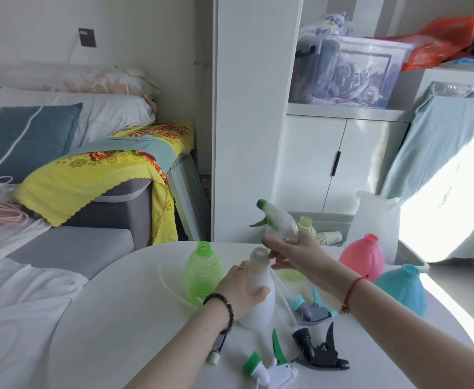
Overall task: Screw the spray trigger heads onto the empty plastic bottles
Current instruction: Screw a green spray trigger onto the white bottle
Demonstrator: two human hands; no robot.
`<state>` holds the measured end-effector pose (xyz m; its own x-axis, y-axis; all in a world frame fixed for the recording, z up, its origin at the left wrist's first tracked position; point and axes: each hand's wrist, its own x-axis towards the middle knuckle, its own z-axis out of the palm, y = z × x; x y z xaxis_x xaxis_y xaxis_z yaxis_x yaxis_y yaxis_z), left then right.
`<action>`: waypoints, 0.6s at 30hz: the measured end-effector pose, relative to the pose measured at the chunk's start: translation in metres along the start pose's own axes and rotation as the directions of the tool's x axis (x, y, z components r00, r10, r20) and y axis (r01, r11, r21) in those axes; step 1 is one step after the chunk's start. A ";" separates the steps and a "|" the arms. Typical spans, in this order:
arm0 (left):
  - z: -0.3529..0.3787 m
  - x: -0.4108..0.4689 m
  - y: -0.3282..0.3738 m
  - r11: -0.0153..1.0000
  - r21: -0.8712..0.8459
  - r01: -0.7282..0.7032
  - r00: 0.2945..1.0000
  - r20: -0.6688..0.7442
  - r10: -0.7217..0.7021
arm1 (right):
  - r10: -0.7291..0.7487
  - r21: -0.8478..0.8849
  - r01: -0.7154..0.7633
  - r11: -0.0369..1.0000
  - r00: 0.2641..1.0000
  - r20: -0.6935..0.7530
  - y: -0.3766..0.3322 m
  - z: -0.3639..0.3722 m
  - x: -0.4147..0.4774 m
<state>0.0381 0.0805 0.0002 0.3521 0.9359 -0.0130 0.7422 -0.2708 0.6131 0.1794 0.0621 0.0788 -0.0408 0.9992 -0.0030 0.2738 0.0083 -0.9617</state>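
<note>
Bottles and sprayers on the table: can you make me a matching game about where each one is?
Things:
1 white bottle
2 green-tipped sprayer
3 black sprayer
4 pink bottle

Places:
A lying on the table
B in the right hand
C standing beside the blue bottle
D gripped by the left hand

Pairs: 1-D, 2-B, 3-A, 4-C

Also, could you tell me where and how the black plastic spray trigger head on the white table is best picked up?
The black plastic spray trigger head lies on its side on the white table, so come from above and pinch its middle body, between nozzle and ribbed collar, probably leaving the collar free to screw on.
</note>
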 end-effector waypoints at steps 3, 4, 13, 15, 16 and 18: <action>-0.001 0.002 0.003 0.995 0.082 -0.054 0.998 0.025 0.052 | -0.116 -0.188 0.105 0.977 0.992 -0.050 0.012 0.009 0.002; -0.001 0.002 0.004 0.995 0.087 -0.059 0.998 0.026 0.057 | -0.151 -0.246 0.133 0.960 0.987 -0.056 0.014 0.011 0.003; 0.009 0.008 -0.009 1.000 -0.008 0.013 1.000 -0.028 -0.013 | -0.223 -0.073 0.213 0.974 0.960 -0.169 0.030 0.034 0.000; 0.011 0.009 -0.009 0.999 -0.028 0.039 0.998 -0.038 -0.040 | -0.242 -0.061 0.235 0.970 0.950 -0.198 0.034 0.035 0.000; 0.012 0.008 -0.008 0.998 -0.042 0.051 0.998 -0.043 -0.053 | -0.249 -0.055 0.243 0.968 0.944 -0.215 0.035 0.036 0.000; 0.013 0.008 -0.007 0.997 -0.057 0.059 0.997 -0.048 -0.062 | -0.248 -0.063 0.240 0.969 0.931 -0.267 0.037 0.039 0.000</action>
<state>0.0424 0.0867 -0.0143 0.2781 0.9605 -0.0133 0.7277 -0.2017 0.6556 0.1516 0.0606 0.0324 0.1510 0.9391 0.3088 0.3156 0.2502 -0.9153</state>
